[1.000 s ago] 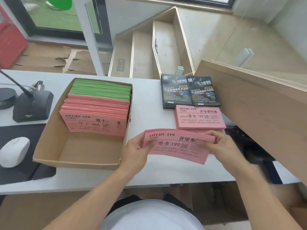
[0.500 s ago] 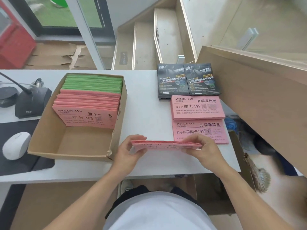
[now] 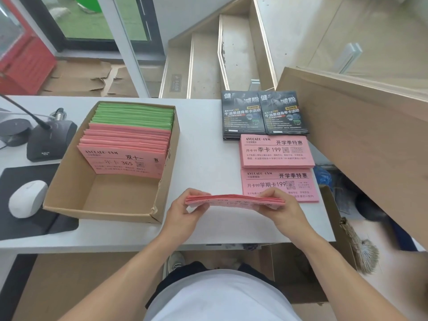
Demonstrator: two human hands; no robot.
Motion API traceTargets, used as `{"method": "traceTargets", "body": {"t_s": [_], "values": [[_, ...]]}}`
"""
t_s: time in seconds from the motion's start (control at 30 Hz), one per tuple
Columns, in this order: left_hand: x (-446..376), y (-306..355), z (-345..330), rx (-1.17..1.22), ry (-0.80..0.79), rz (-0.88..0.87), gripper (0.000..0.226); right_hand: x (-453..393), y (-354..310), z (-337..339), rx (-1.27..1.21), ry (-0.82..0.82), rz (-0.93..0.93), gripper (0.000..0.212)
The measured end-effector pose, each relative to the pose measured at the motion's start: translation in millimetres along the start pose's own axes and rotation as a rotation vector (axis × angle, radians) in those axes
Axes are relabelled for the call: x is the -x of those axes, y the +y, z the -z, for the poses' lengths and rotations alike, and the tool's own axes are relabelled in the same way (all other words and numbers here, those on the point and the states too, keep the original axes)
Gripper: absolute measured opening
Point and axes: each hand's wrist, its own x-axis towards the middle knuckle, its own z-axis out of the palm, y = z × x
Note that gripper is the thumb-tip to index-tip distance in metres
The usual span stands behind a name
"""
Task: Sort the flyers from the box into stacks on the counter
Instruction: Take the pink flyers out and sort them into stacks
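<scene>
White counter (image 3: 203, 163): box (image 3: 69, 195), stacks (image 3: 276, 150).

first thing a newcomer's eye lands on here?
The bundle of pink flyers, gripped edge-on at each end by the left hand and right hand above the counter's near edge. Then the cardboard box on the left, packed with green and pink flyers, and the black and pink stacks at right.

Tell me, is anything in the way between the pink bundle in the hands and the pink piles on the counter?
Nothing visible. The pink bundle, gripped by the left hand and right hand, sits right beside the nearer pink pile, with the farther pink pile just beyond.
</scene>
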Motion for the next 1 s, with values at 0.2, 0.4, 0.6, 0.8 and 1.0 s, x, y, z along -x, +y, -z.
{"method": "traceTargets", "body": {"t_s": [0.2,0.4,0.6,0.8,1.0], "values": [[-1.1,-0.4,1.3,0.047,-0.053,0.027,0.027,-1.4,6.2,6.4,0.01,-0.055,-0.054,0.021],[-6.1,0.4,2.4,-0.016,-0.095,0.082,0.021,-2.2,12.6,1.0,0.008,-0.046,-0.07,0.02],[-3.8,-0.7,2.1,0.023,-0.117,0.098,0.007,-3.1,16.8,0.1,0.012,-0.036,-0.117,0.019],[-15.5,2.5,-6.3,0.055,-0.111,0.187,0.02,0.1,15.4,1.5,-0.046,0.073,-0.114,0.029],[-40.9,29.8,-45.5,0.001,-0.197,0.287,0.03,0.4,13.0,31.4,-0.125,0.312,-0.158,0.035]]}}
